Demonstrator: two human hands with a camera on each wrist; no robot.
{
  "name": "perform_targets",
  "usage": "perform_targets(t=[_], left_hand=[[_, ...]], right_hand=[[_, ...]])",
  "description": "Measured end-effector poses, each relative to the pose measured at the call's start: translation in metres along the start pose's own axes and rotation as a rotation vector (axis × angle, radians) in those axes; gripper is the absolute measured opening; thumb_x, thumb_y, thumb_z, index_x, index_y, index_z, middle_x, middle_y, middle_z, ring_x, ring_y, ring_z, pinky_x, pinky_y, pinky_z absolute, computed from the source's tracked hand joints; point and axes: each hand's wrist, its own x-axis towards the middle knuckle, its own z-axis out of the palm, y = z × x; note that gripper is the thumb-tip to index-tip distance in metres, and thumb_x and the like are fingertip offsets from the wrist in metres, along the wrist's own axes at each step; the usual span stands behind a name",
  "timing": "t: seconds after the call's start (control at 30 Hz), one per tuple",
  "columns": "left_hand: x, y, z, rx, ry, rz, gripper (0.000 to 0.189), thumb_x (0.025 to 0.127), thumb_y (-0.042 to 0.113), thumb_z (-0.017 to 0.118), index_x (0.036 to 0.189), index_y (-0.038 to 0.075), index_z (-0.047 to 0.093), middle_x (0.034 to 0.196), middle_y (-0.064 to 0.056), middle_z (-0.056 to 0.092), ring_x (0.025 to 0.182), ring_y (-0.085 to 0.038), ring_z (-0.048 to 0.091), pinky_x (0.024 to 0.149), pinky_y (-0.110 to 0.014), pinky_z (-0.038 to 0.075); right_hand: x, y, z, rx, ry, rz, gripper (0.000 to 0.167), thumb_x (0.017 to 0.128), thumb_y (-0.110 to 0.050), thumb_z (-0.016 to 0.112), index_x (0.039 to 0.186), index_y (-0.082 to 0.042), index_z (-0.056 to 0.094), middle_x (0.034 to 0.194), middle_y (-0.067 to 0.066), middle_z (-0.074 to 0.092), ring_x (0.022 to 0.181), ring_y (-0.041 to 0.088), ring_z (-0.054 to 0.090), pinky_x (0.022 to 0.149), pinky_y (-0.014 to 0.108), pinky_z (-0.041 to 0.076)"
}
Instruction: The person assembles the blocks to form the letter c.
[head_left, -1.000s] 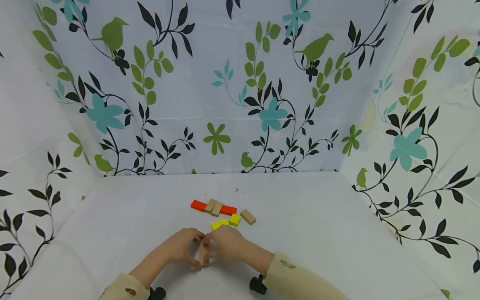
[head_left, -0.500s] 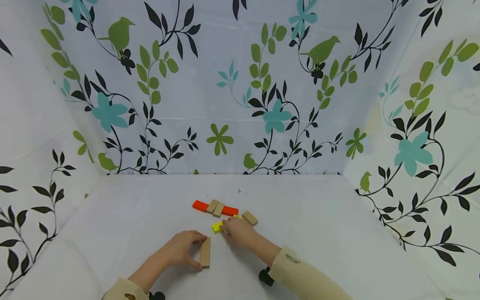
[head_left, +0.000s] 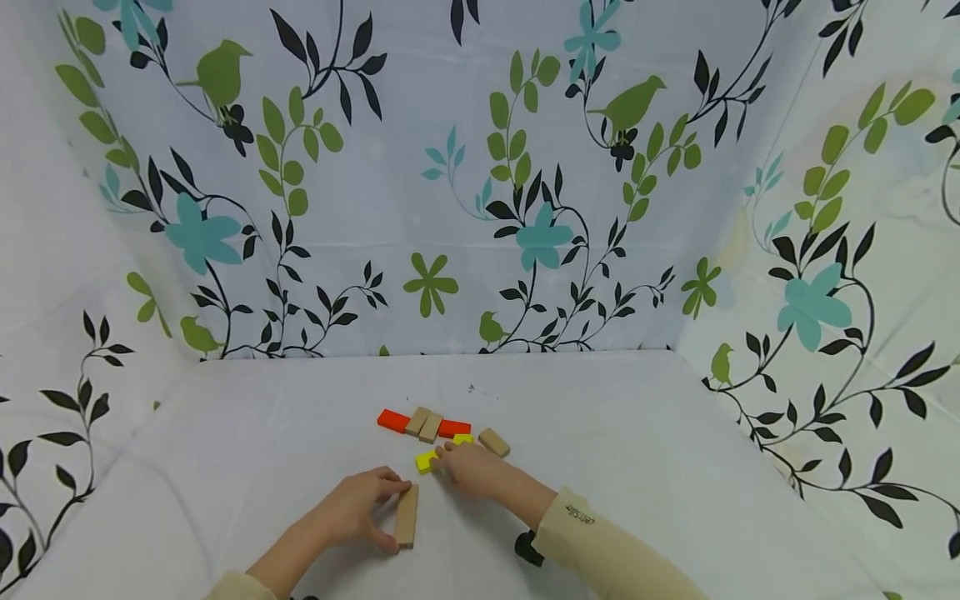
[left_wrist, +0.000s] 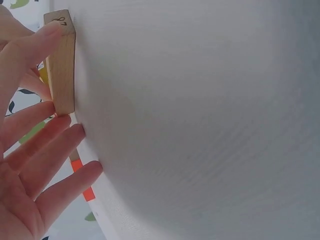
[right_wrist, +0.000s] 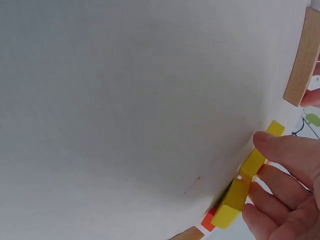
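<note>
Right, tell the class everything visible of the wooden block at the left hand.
The wooden block is a long, pale brown bar with straight edges, visible grain and a dark mark on one end. It lies on the white table. The left hand holds it, thumb on the marked end, fingers at the other.

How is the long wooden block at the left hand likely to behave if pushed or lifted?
The long wooden block looks solid and straight-edged, so it should probably stay stiff when lifted. Its flat faces suggest it would slide rather than roll across the white tabletop. Given its long, narrow shape, a push near one end might swing it round.
</note>
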Motion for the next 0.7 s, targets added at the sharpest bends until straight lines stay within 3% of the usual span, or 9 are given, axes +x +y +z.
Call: perform_targets(t=[0.27,0.5,0.7], left_hand=[[-0.0009,-0.0014,0.0035,-0.056,0.011,0.009,0.077,0.057,0.033,0.086,0.121,-0.001,0.057,0.112,-0.006,0.058,0.093,-0.022,0.058,0.083,-0.044,0.046],[-0.0026,-0.0068,0.0086,-0.137,0.02,-0.013,0.075,0.057,0.031,0.086,0.12,0.002,0.056,0.116,-0.009,0.06,0.102,-0.026,0.057,0.089,-0.047,0.043],[-0.0035,-0.0048,0.0045,-0.167,0.019,-0.019,0.073,0.058,0.03,0.086,0.119,0.004,0.055,0.115,-0.01,0.061,0.104,-0.028,0.057,0.089,-0.048,0.043]], right_hand=[[-0.0017,-0.0018,-0.0048,0.025,-0.02,-0.004,0.045,0.084,-0.009,0.064,0.127,-0.02,0.056,0.134,-0.001,0.048,0.12,0.015,0.047,0.096,0.027,0.039],[-0.0034,0.0,0.0008,0.186,-0.02,-0.023,0.056,0.079,-0.005,0.069,0.131,-0.015,0.05,0.131,-0.003,0.051,0.118,0.013,0.048,0.096,0.026,0.04],[-0.0056,-0.0036,-0.0023,0.167,-0.03,-0.033,0.063,0.078,-0.007,0.07,0.135,-0.014,0.045,0.132,-0.004,0.05,0.119,0.012,0.047,0.095,0.024,0.04]])
